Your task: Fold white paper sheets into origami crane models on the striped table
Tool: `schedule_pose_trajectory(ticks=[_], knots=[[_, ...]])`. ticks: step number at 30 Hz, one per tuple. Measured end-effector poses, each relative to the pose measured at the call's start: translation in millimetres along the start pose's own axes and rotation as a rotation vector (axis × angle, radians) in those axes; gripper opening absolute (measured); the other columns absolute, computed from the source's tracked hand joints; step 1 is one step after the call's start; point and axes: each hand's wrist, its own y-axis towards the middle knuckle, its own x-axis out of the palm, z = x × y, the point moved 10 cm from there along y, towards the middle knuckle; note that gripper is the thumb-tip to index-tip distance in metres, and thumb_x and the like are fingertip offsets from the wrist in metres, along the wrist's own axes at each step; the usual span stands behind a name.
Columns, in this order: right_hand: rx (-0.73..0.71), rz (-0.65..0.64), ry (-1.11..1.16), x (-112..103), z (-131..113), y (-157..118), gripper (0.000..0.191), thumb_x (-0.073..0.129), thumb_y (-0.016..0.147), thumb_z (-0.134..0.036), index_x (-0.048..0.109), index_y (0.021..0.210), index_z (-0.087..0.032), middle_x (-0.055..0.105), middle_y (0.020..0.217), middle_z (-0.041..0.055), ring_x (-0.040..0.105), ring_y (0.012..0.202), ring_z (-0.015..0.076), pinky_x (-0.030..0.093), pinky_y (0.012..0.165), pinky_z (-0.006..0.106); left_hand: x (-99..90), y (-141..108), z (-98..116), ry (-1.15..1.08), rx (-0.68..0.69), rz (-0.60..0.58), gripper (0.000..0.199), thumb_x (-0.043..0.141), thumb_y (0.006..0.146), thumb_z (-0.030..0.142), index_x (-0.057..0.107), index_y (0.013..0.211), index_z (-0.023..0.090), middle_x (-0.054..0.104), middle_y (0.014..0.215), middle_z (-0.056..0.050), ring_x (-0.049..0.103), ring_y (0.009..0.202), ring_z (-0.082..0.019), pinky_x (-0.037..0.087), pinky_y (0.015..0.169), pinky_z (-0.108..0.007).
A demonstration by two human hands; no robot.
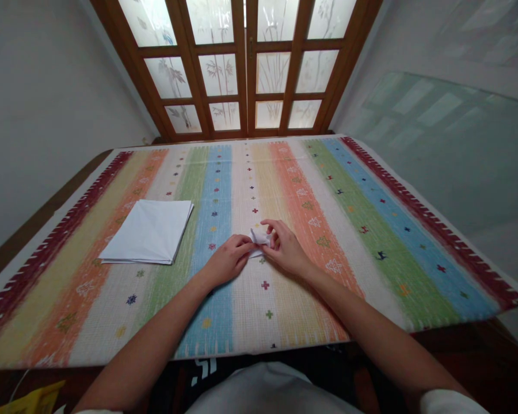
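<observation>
White paper, one small folded piece (261,237), with an upright flap at its upper left: located on the striped cloth near the middle of the table, between the two hands. Left hand (232,257), bare: fingers bent and drawn together, thumb and forefinger gripping the left end of the folded piece. Right hand (287,248), bare: thumb and fingers closed on the right end of the same piece, the forefinger arched above it; the exact contact of the fingertips is too small to tell. White paper, a stack of flat square sheets (149,230), edges slightly out of line: lying to the left of the left hand, well apart from it, across orange, cream and green bands. Woven-look tablecloth (366,253), striped in maroon, yellow, orange, cream, green and blue, printed with small crosses, trees and animals: spread over the table, its dark wooden edge (63,198) showing at the left. Brown wooden doors (247,75) with frosted panes bearing plant designs: beyond the far edge. Pale greenish glossy panel (453,149): against the right wall. Yellow item (37,399), partly cut off: lower left corner, below the tabletop.
</observation>
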Motion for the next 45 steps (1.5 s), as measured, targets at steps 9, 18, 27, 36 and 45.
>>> schedule_pose_trajectory(ticks=[9,18,27,36,45], knots=[[-0.014,-0.075,-0.078,4.4,-1.9,-4.5,0.051,0.066,0.082,-0.008,0.061,0.131,-0.020,0.068,0.105,0.0050,0.059,0.072,0.0140,0.051,0.071,0.028,2.2,0.8,1.3,0.021,0.018,-0.016,0.030,0.054,0.099,0.010,0.072,0.121,0.019,0.068,0.123,-0.015,0.063,0.120,-0.029,0.057,0.103,-0.049],[-0.068,-0.044,-0.141,6.7,-6.8,-6.7,0.042,0.056,0.078,-0.001,0.062,0.115,-0.020,0.065,0.099,0.0041,0.061,0.083,0.0177,0.048,0.077,0.029,1.9,1.0,2.3,0.061,0.027,-0.007,0.022,0.055,0.098,0.010,0.074,0.108,0.016,0.069,0.117,-0.015,0.063,0.114,-0.029,0.058,0.099,-0.048],[-0.082,-0.058,-0.147,13.0,-4.5,-7.8,0.035,0.054,0.076,0.002,0.060,0.102,-0.021,0.062,0.088,0.0013,0.055,0.077,0.0177,0.042,0.074,0.028,4.1,-0.5,-0.1,0.078,0.007,-0.004,0.025,0.056,0.096,0.009,0.074,0.113,0.016,0.070,0.122,-0.015,0.064,0.118,-0.029,0.057,0.103,-0.048],[-0.145,-0.174,-0.389,23.5,-17.2,-12.0,0.015,0.062,0.091,-0.007,0.062,0.095,-0.021,0.068,0.093,0.0046,0.059,0.082,0.0194,0.036,0.071,0.029,-13.5,-1.4,-11.7,-0.149,-0.166,0.117,0.011,0.068,0.097,0.029,0.069,0.100,0.018,0.069,0.116,-0.010,0.067,0.104,-0.024,0.056,0.094,-0.039],[-0.172,-0.220,-0.466,31.8,-16.2,-11.9,0.012,0.063,0.095,-0.008,0.068,0.098,-0.019,0.070,0.095,0.0061,0.061,0.085,0.0188,0.036,0.069,0.029,-26.4,-4.6,-16.5,-0.244,-0.228,0.229,0.026,0.071,0.095,0.032,0.058,0.115,0.020,0.066,0.109,-0.007,0.067,0.096,-0.021,0.058,0.092,-0.039]])
